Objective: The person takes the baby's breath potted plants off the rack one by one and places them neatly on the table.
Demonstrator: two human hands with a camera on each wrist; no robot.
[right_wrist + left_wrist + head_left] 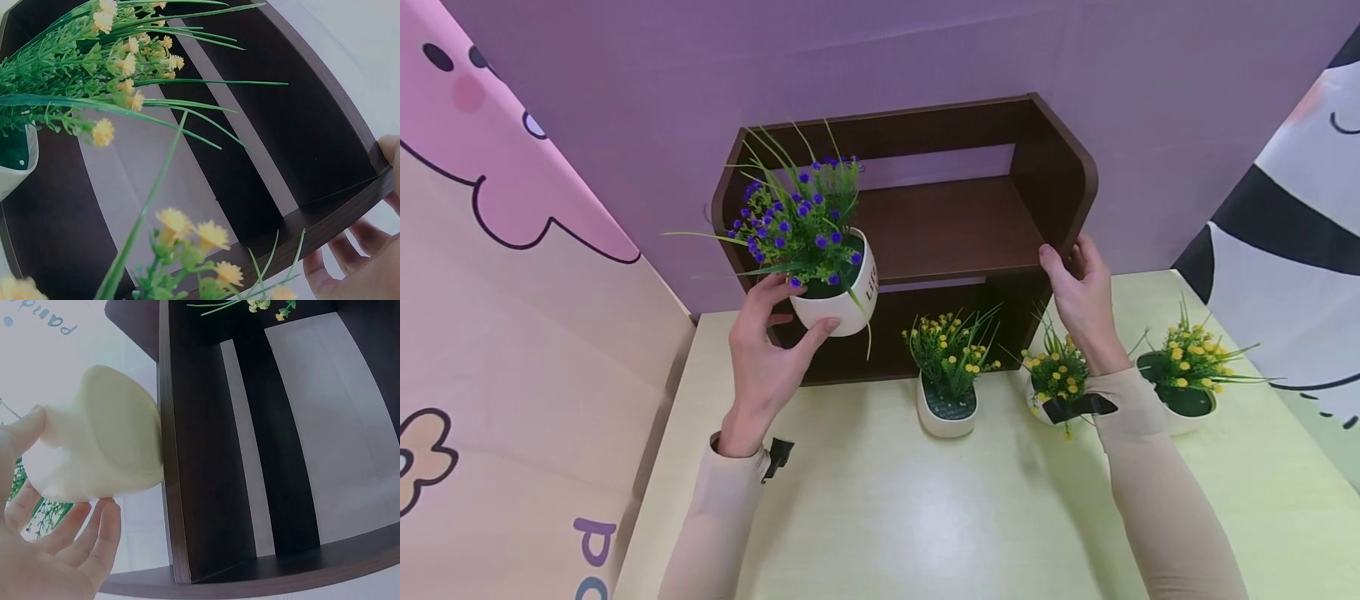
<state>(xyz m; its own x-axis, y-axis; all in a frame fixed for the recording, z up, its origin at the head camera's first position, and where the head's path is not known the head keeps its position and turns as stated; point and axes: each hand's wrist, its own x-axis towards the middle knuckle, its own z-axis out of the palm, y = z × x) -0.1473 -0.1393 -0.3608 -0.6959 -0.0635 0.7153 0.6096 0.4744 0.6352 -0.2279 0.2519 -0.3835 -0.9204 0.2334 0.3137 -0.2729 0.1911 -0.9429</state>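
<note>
A white pot [838, 312] of artificial purple-blue flowers is in my left hand [767, 354], thumb at the front and fingers round the side. It is tilted, before the left part of a dark brown two-tier shelf [955, 225]. In the left wrist view the pot's base [122, 422] appears right by the shelf board's front edge; whether they touch I cannot tell. My right hand [1082, 292] grips the shelf's right side panel, thumb at the front edge and fingers behind. In the right wrist view those fingers [350, 250] curl about the panel's edge.
Three white pots of yellow flowers stand on the pale table [880, 533]: one before the shelf's lower tier [947, 417], one below my right forearm [1041, 396], one farther right [1187, 408]. A purple backdrop [625, 100] hangs behind the shelf, and cartoon-printed panels flank the table.
</note>
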